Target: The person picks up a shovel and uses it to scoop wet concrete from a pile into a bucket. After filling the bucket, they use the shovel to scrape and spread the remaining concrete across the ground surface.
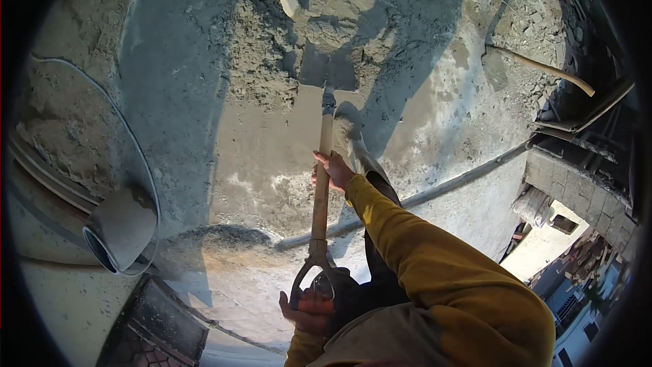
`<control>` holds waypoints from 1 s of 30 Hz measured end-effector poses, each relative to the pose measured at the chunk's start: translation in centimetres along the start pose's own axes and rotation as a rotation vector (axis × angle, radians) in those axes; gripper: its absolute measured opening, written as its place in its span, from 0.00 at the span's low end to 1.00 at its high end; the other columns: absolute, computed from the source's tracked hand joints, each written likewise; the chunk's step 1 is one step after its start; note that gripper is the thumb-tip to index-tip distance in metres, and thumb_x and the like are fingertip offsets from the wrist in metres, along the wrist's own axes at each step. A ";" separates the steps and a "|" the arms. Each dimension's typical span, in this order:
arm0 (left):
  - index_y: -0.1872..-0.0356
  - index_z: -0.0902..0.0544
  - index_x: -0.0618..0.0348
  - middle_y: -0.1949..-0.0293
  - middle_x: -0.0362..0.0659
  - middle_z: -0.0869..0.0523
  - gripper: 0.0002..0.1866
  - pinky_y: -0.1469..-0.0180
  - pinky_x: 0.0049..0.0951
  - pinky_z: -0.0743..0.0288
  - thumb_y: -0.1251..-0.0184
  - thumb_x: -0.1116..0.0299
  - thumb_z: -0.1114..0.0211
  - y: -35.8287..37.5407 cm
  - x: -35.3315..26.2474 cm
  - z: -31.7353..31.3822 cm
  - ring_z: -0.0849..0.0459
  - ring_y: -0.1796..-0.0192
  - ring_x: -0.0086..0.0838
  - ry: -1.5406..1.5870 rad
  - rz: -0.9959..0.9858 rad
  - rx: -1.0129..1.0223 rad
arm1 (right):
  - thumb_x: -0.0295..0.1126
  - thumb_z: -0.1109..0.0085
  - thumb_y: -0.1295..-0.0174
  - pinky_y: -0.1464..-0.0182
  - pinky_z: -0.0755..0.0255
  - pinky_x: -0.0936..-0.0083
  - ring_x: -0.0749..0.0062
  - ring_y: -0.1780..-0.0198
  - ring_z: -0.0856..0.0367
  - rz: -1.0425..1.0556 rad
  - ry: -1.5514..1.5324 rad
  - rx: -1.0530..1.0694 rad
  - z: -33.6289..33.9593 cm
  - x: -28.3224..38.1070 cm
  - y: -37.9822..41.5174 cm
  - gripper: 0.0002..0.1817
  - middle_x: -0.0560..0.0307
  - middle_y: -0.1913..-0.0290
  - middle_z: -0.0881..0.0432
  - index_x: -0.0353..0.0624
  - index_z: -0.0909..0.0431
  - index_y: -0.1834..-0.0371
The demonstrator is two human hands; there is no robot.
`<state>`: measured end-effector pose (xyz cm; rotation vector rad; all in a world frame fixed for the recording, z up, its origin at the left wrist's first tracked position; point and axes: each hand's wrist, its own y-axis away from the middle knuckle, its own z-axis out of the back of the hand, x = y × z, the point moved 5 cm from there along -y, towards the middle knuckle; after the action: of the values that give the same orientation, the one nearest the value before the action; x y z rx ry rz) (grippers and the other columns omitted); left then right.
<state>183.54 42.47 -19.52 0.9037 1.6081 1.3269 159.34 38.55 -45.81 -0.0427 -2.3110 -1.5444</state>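
Shovel (320,211) is pointing straight away from the body in the head view, its blade (329,75) meeting the mortar mix (261,54); the right hand (334,168) is grasping the shaft, nearer the blade, while the left hand (305,318) is clenching the D-handle (317,255).

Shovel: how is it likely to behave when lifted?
The shovel should stay stiff, given its straight, wooden-looking shaft. It may feel heavy at the blade, which meets a heap of damp-looking mix. Twisting seems unlikely, with the left hand on the grip and right hand on the shaft.
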 end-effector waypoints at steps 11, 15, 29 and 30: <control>0.90 0.40 0.51 0.96 0.38 0.40 0.29 0.91 0.32 0.39 0.40 0.40 0.50 -0.3 0.1 4.0 0.39 0.94 0.28 -0.245 -0.347 -0.819 | 0.27 0.38 0.50 0.74 0.29 0.65 0.70 0.80 0.29 -0.319 0.057 -0.243 1.3 5.2 -7.0 0.06 0.59 0.79 0.30 0.42 0.28 0.73; 0.89 0.38 0.51 0.96 0.39 0.39 0.28 0.91 0.32 0.38 0.38 0.42 0.52 0.4 2.2 2.5 0.37 0.94 0.29 -0.212 -0.163 -0.819 | 0.25 0.38 0.50 0.77 0.30 0.67 0.70 0.81 0.28 -0.285 0.199 -0.362 2.9 9.0 -3.2 0.08 0.58 0.79 0.29 0.40 0.29 0.71; 0.61 0.24 0.53 0.83 0.44 0.23 0.24 0.88 0.33 0.32 0.34 0.43 0.57 -21.7 11.5 3.9 0.27 0.88 0.37 -0.327 0.757 0.242 | 0.23 0.39 0.57 0.81 0.29 0.73 0.68 0.83 0.29 0.335 0.364 -0.625 8.2 26.1 -1.7 0.13 0.54 0.79 0.28 0.36 0.33 0.70; 0.60 0.24 0.53 0.83 0.43 0.23 0.24 0.88 0.31 0.33 0.34 0.43 0.57 -21.9 11.9 4.0 0.28 0.89 0.35 -0.349 0.744 0.230 | 0.23 0.40 0.58 0.80 0.28 0.72 0.67 0.83 0.28 0.387 0.380 -0.639 8.3 26.3 -1.0 0.13 0.54 0.79 0.28 0.36 0.33 0.69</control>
<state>182.32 50.88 -43.32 1.8859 1.1973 1.3575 132.23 41.10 -41.34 -0.3083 -1.3617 -1.8151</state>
